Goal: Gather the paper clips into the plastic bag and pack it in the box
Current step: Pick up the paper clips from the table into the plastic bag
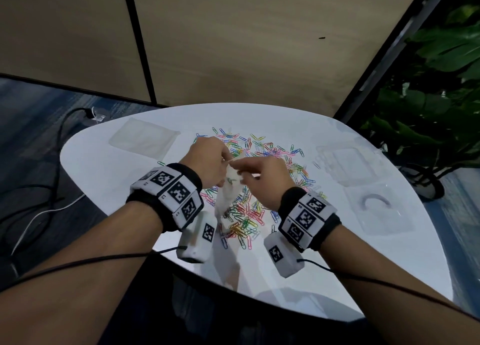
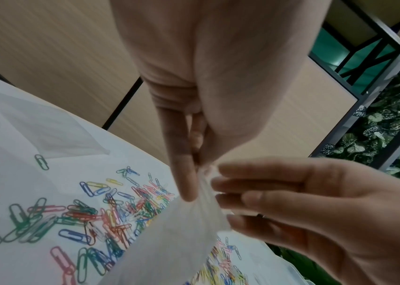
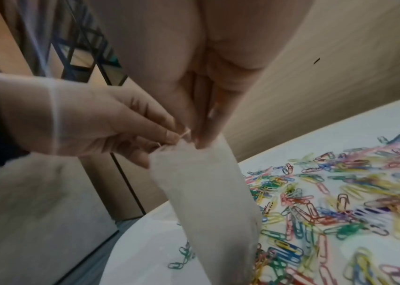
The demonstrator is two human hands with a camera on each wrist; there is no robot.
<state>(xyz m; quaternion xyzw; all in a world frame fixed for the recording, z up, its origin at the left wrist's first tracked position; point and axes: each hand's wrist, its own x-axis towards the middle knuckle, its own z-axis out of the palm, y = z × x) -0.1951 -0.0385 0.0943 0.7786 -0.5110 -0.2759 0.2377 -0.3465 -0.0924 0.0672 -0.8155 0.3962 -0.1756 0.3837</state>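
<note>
Both my hands hold one translucent plastic bag (image 1: pixel 228 188) up by its mouth: my left hand (image 1: pixel 207 160) pinches one lip, my right hand (image 1: pixel 262 178) the other. The step, I judge, is opening the bag; next comes parting the lips for filling. Below my grip lies a heap of coloured paper clips (image 1: pixel 259 168), too many to count. One clear box (image 1: pixel 350 168) sits beyond my right hand, another bag (image 1: pixel 144 138) beyond my left.

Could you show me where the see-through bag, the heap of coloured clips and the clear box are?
Translucent plastic bag (image 3: pixel 206 192), right wrist view: mid body.
Pile of coloured paper clips (image 1: pixel 270 149), head view: centre.
Clear plastic box (image 1: pixel 348 162), head view: top face.
</note>
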